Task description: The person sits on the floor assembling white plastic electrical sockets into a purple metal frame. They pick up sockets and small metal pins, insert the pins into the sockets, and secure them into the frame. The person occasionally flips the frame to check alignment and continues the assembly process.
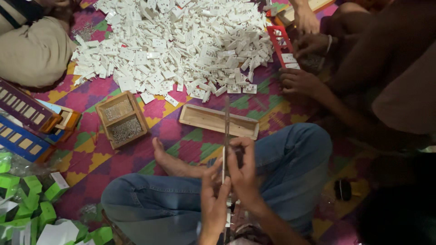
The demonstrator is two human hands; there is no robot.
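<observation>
- Your left hand [212, 199] and right hand [245, 174] meet over your crossed legs, both pinching a long thin strip [225, 136] that stands nearly upright between them, likely held so to keep it steady.
- The fingers of both hands are closed around the strip's lower part; neither hand is spread.
- The strip's upper end rises in front of the wooden tray [218, 121] lying on the patterned mat [177, 136] just beyond your knees.
- A heap of white plastic parts [177, 45] fills the mat's far side, within reach.
- A two-compartment wooden box [121, 119] of small metal pieces sits left of the tray.
- Another person's hand [297, 81] rests at the heap's right edge.
</observation>
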